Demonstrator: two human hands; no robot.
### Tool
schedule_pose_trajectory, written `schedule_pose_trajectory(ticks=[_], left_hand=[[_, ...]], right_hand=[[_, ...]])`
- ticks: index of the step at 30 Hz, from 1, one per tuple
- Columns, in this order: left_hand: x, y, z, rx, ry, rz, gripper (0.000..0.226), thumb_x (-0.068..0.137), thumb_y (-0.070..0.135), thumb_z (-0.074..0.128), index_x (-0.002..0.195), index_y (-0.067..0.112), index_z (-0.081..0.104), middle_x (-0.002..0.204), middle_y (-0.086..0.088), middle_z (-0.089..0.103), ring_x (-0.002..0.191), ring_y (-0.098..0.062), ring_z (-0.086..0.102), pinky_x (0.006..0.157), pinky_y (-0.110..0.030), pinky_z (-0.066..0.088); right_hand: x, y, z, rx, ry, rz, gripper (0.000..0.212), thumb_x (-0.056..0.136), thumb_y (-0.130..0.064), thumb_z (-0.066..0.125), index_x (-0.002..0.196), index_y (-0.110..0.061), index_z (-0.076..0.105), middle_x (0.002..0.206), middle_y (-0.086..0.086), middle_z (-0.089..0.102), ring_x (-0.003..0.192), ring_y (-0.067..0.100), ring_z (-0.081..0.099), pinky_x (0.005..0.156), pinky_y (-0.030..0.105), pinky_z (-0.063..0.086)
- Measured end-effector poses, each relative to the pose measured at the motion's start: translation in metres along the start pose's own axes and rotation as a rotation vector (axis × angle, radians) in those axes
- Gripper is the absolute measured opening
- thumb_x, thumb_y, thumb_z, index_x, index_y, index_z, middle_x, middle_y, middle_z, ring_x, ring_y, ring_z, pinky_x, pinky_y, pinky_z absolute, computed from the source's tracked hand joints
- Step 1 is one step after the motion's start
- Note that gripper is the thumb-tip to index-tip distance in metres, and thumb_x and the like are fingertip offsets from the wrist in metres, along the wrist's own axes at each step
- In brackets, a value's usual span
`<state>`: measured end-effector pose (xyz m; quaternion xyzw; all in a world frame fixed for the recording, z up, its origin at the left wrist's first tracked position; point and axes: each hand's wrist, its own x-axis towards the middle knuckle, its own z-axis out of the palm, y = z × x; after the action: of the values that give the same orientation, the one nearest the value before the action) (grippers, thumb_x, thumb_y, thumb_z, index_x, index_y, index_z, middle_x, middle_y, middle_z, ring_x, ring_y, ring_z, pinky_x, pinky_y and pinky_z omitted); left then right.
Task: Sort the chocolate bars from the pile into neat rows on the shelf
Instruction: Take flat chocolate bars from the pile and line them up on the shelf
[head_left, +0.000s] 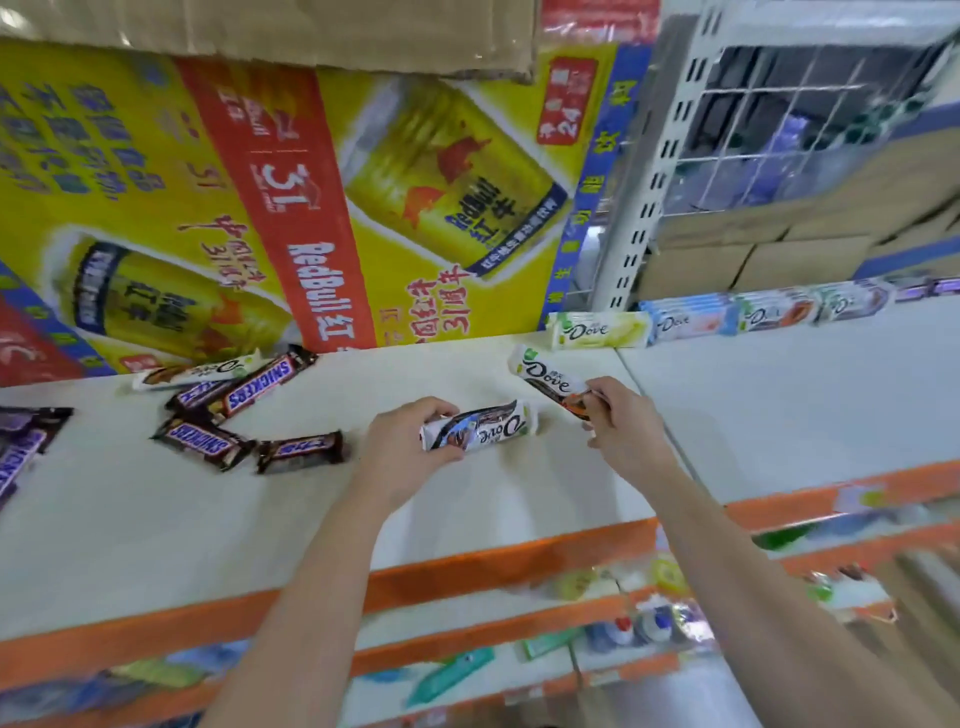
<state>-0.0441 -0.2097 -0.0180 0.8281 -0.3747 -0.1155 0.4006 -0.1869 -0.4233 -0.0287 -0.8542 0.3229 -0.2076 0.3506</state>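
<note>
Shelf (519, 493): white deck, orange front edge. Snickers bars (208, 441): brown wrappers, lying loose and overlapping at the left, at mixed angles. Loose Dove bar (197, 371): white wrapper, flat behind that pile. Dove bar (478, 426): white-and-brown wrapper, lengthwise at mid-shelf, gripped at its left end by the left hand (410, 441). Second Dove bar (550, 382): tilted, pinched at its near end by the right hand (618, 421). Dove row (685, 322): bars set end to end along the back, at right.
</note>
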Motion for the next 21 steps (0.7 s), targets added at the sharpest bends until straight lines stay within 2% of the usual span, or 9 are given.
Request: schedule_pose_trajectory(ticks=[4, 9, 13, 15, 17, 19, 21], left_hand=[[0.011, 0.051, 0.058, -0.091, 0.083, 0.012, 0.028, 0.069, 0.013, 0.078, 0.089, 0.027, 0.065, 0.084, 0.011, 0.067, 0.074, -0.013, 0.056, 0.060, -0.011, 0.037], [0.034, 0.109, 0.114, -0.265, 0.180, 0.007, 0.020, 0.074, 0.018, 0.076, 0.076, 0.028, 0.059, 0.071, 0.009, 0.064, 0.059, 0.000, 0.053, 0.055, -0.015, 0.039], [0.057, 0.134, 0.147, -0.306, 0.164, 0.003, 0.013, 0.078, 0.023, 0.074, 0.080, 0.015, 0.065, 0.068, 0.000, 0.062, 0.061, -0.012, 0.052, 0.056, -0.021, 0.039], [0.067, 0.147, 0.162, -0.276, 0.150, 0.025, 0.015, 0.081, 0.024, 0.071, 0.075, 0.016, 0.060, 0.065, 0.003, 0.058, 0.059, -0.010, 0.049, 0.054, -0.015, 0.037], [0.079, 0.157, 0.178, -0.270, 0.121, 0.031, 0.008, 0.085, 0.024, 0.065, 0.084, 0.018, 0.060, 0.073, 0.003, 0.062, 0.065, -0.010, 0.054, 0.057, -0.012, 0.039], [0.091, 0.163, 0.193, -0.244, 0.069, 0.033, 0.015, 0.089, 0.030, 0.059, 0.101, 0.021, 0.058, 0.084, -0.001, 0.066, 0.075, -0.017, 0.060, 0.069, -0.023, 0.045], [0.106, 0.168, 0.208, -0.250, 0.004, 0.042, 0.014, 0.092, 0.034, 0.054, 0.105, 0.030, 0.052, 0.086, -0.002, 0.068, 0.074, -0.019, 0.067, 0.074, -0.036, 0.053]], right_hand=[[-0.008, 0.052, -0.060, 0.024, 0.053, 0.029, 0.016, 0.095, -0.012, 0.046, 0.106, -0.011, 0.058, 0.093, 0.014, 0.067, 0.068, 0.033, 0.067, 0.067, 0.051, 0.056], [-0.014, 0.101, -0.123, 0.012, 0.086, 0.087, 0.019, 0.094, -0.009, 0.049, 0.111, -0.009, 0.057, 0.090, 0.015, 0.067, 0.062, 0.030, 0.068, 0.066, 0.048, 0.056], [-0.009, 0.133, -0.156, 0.007, 0.109, 0.110, 0.021, 0.093, -0.010, 0.050, 0.112, -0.010, 0.058, 0.087, 0.013, 0.067, 0.063, 0.030, 0.067, 0.068, 0.049, 0.055], [-0.002, 0.147, -0.167, -0.019, 0.134, 0.108, 0.021, 0.092, -0.011, 0.051, 0.112, -0.009, 0.059, 0.092, 0.015, 0.068, 0.069, 0.032, 0.067, 0.070, 0.044, 0.054], [0.007, 0.162, -0.176, -0.061, 0.158, 0.100, 0.022, 0.092, -0.012, 0.052, 0.112, -0.008, 0.060, 0.099, 0.014, 0.069, 0.083, 0.033, 0.066, 0.072, 0.035, 0.050], [0.017, 0.176, -0.185, -0.111, 0.170, 0.087, 0.022, 0.093, -0.012, 0.052, 0.112, -0.007, 0.061, 0.103, 0.014, 0.069, 0.091, 0.032, 0.063, 0.071, 0.029, 0.041], [0.029, 0.188, -0.195, -0.134, 0.170, 0.069, 0.021, 0.093, -0.012, 0.053, 0.111, -0.006, 0.061, 0.104, 0.013, 0.068, 0.095, 0.031, 0.061, 0.072, 0.027, 0.039]])
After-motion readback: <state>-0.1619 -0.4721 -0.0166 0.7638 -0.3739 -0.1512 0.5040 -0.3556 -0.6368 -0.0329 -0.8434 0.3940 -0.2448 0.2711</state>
